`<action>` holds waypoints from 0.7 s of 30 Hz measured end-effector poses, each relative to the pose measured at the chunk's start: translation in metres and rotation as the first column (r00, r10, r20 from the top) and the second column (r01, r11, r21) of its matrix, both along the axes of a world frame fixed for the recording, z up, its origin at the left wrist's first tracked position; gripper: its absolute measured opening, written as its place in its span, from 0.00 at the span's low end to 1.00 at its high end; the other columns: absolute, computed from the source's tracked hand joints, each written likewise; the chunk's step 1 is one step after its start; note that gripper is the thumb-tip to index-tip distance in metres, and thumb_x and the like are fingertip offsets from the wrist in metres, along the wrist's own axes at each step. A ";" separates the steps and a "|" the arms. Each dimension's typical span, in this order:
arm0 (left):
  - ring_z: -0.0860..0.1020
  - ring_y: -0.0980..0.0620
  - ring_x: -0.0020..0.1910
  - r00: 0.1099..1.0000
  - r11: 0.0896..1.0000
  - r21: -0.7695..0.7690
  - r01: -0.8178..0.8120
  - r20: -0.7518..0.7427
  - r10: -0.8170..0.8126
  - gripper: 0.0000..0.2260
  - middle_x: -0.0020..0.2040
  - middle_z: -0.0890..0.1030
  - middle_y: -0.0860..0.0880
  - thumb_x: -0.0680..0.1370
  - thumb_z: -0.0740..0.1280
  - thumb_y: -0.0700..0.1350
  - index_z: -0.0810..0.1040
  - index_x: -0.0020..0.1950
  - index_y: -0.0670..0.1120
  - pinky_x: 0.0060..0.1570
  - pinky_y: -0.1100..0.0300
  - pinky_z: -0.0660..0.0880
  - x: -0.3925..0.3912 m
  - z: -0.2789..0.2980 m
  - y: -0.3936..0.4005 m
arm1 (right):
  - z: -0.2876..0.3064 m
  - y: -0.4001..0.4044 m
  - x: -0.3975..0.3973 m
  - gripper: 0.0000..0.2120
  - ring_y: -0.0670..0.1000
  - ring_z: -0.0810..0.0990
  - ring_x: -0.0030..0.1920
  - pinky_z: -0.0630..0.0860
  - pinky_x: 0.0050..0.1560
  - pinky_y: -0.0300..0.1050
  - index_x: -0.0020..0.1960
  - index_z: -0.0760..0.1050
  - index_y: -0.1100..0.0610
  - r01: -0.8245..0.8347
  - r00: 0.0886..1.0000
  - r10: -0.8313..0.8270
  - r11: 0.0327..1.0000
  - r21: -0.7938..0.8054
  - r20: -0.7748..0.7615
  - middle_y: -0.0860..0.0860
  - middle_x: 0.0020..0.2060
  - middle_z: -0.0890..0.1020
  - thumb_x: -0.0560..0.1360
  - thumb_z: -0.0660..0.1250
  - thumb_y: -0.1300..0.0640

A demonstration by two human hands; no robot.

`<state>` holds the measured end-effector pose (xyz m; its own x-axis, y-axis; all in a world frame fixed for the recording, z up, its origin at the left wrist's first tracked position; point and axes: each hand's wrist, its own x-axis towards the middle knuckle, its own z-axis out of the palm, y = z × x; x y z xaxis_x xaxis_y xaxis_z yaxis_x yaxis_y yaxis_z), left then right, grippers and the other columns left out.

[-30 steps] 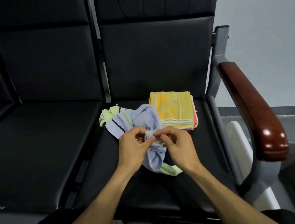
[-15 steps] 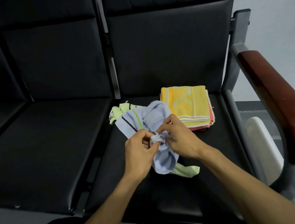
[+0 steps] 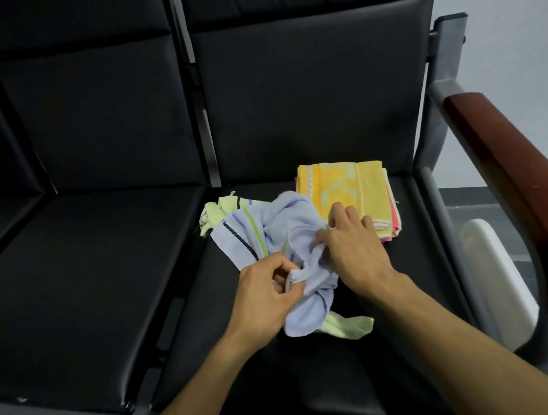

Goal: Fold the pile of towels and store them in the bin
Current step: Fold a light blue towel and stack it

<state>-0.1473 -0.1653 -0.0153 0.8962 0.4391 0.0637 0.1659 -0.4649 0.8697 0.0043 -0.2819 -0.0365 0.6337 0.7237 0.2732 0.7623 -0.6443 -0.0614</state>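
Two hands work over the right-hand seat [image 3: 320,374] of a row of black padded chairs. On that seat lie three groups of cloth: one crumpled lavender towel [image 3: 289,229] with a dark and a green stripe near one edge, one pale green towel [image 3: 349,327] under it that shows at the far left and again at the near right, and one folded stack [image 3: 349,187] at the far right with a yellow towel on top and pink edges showing below it. How many towels the stack holds cannot be told.

The left hand [image 3: 263,298] has its fingers [image 3: 282,268] curled in, pinching a bunched corner of the lavender towel between thumb and forefinger. The right hand [image 3: 353,249] lies just beside it, over the towel's right part; its thumb and forefinger nip a fold of the same cloth, while the other fingers reach forward, loosely spread, with their tips over the near edge of the folded stack.

A reddish wooden armrest [image 3: 521,183] runs along the right, and a white object [image 3: 495,280] sits below it beside the seat.
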 end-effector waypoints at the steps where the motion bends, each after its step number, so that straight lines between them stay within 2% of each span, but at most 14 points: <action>1: 0.68 0.59 0.28 1.000 1.000 0.023 -0.006 -0.019 0.007 0.06 0.31 0.76 0.52 0.75 0.73 0.37 0.78 0.40 0.41 0.31 0.65 0.67 0.000 -0.002 0.001 | -0.001 -0.004 0.004 0.05 0.56 0.67 0.49 0.62 0.45 0.50 0.50 0.80 0.54 0.031 0.999 -0.031 0.999 0.012 0.006 0.52 0.49 0.67 0.74 0.68 0.58; 5: 0.71 0.59 0.27 0.981 0.979 0.109 -0.173 -0.065 0.181 0.06 0.31 0.78 0.48 0.74 0.73 0.36 0.79 0.39 0.43 0.29 0.67 0.69 0.006 -0.004 0.019 | 0.002 -0.015 0.012 0.07 0.56 0.70 0.49 0.68 0.48 0.53 0.52 0.82 0.54 0.067 0.998 -0.067 0.996 0.066 0.008 0.51 0.46 0.70 0.77 0.67 0.56; 8: 0.73 0.61 0.27 0.948 0.942 0.134 -0.307 -0.039 0.315 0.05 0.29 0.75 0.53 0.75 0.73 0.36 0.80 0.40 0.44 0.28 0.70 0.68 0.013 0.001 0.034 | 0.010 -0.015 0.010 0.08 0.56 0.72 0.45 0.68 0.46 0.53 0.46 0.83 0.54 0.045 0.998 -0.049 0.993 0.113 0.035 0.51 0.42 0.73 0.76 0.70 0.49; 11: 0.73 0.61 0.29 0.911 0.903 0.123 -0.412 0.026 0.412 0.04 0.32 0.77 0.53 0.76 0.73 0.36 0.81 0.42 0.43 0.30 0.73 0.68 0.019 0.006 0.043 | 0.017 -0.014 0.007 0.07 0.56 0.73 0.40 0.68 0.42 0.51 0.41 0.82 0.54 0.010 0.997 -0.022 0.989 0.145 0.077 0.50 0.38 0.74 0.74 0.74 0.50; 14: 0.76 0.61 0.31 0.902 0.895 0.116 -0.431 0.091 0.423 0.04 0.35 0.80 0.52 0.75 0.72 0.35 0.81 0.43 0.43 0.32 0.74 0.69 0.022 0.012 0.045 | 0.019 -0.017 0.005 0.05 0.55 0.74 0.40 0.67 0.42 0.50 0.42 0.81 0.54 0.004 0.995 -0.016 0.992 0.125 0.095 0.49 0.38 0.74 0.74 0.74 0.54; 17: 0.77 0.63 0.32 0.889 0.885 0.118 -0.451 0.146 0.434 0.04 0.36 0.80 0.53 0.76 0.71 0.34 0.81 0.43 0.42 0.33 0.74 0.69 0.022 0.022 0.044 | 0.030 -0.020 -0.002 0.09 0.56 0.74 0.41 0.69 0.43 0.52 0.45 0.78 0.55 0.003 0.997 -0.016 0.988 0.155 0.081 0.50 0.41 0.75 0.79 0.68 0.50; 21: 0.80 0.54 0.39 0.859 0.867 0.067 -0.494 0.191 0.474 0.04 0.38 0.81 0.52 0.76 0.70 0.36 0.82 0.45 0.43 0.37 0.68 0.71 0.022 0.057 0.042 | 0.077 -0.020 -0.009 0.11 0.58 0.76 0.41 0.68 0.43 0.52 0.45 0.76 0.55 0.000 0.991 -0.019 0.991 0.136 0.135 0.52 0.39 0.77 0.80 0.65 0.49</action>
<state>-0.1251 -0.1234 0.0420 0.5450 0.7961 0.2630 0.2559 -0.4566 0.8521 -0.0044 -0.3018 0.0403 0.5909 0.6682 0.4521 0.7633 -0.6445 -0.0449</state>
